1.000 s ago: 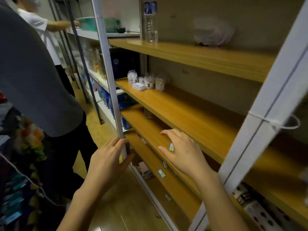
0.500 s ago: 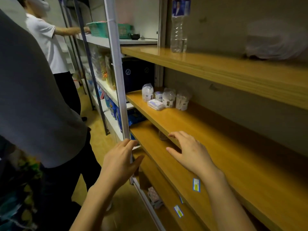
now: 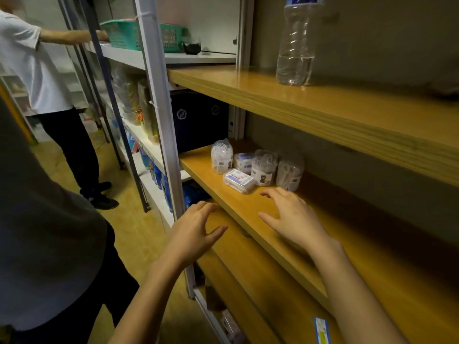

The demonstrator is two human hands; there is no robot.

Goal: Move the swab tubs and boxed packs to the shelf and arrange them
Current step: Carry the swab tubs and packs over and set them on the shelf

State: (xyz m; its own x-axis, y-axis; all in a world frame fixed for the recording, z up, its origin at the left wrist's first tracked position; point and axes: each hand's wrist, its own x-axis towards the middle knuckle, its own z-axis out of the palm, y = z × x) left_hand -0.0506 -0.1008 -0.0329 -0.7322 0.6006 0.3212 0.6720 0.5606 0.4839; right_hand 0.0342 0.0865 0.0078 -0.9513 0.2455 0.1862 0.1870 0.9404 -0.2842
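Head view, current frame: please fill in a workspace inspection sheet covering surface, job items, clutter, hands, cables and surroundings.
Surface: wooden middle shelf, mostly bare board.
Job's things: three swab tubs upright, clustered at the shelf's left end; two boxed packs, one lying flat in front, one behind between the tubs.
Clutter: water bottle on the shelf above; price label on a shelf's front edge.
Grippers: left hand open, in front of the shelf edge, holds nothing; right hand open over the shelf, just short of the tubs.
Cables: what looks like a thin dark lead on the white shelf.
Surroundings: green basket; person in white shirt reaching to it; second person at left.
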